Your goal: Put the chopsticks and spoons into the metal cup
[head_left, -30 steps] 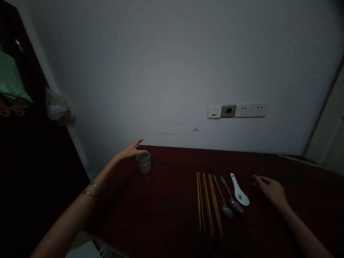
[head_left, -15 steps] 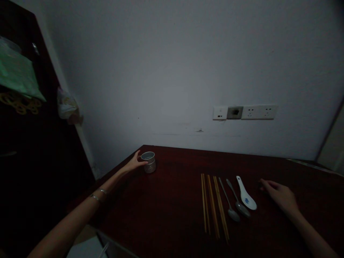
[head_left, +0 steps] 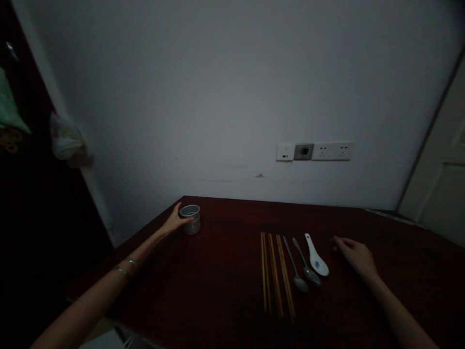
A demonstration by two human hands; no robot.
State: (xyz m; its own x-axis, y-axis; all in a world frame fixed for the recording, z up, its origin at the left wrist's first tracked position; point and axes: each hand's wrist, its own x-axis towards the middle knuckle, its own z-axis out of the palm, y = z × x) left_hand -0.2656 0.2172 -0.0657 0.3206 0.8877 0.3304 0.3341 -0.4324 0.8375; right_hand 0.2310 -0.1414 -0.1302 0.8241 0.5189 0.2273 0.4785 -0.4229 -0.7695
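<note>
My left hand (head_left: pixel 175 222) wraps round a small metal cup (head_left: pixel 191 219) that stands near the far left corner of the dark red table (head_left: pixel 225 271). Bracelets sit on that wrist. My right hand (head_left: pixel 354 254) lies palm down on the table, fingers loosely curled, holding nothing. Just left of it lie a white ceramic spoon (head_left: pixel 316 255), two metal spoons (head_left: pixel 301 264) and several wooden chopsticks (head_left: pixel 275 275), all set side by side.
A white wall with a row of sockets (head_left: pixel 314 151) rises behind the table. A dark cabinet (head_left: pixel 32 194) with a plastic bag (head_left: pixel 67 143) stands at the left. A pale door (head_left: pixel 441 179) is at the right.
My left hand came down from above the cup and closed round its side. The right hand stayed in place on the table.
</note>
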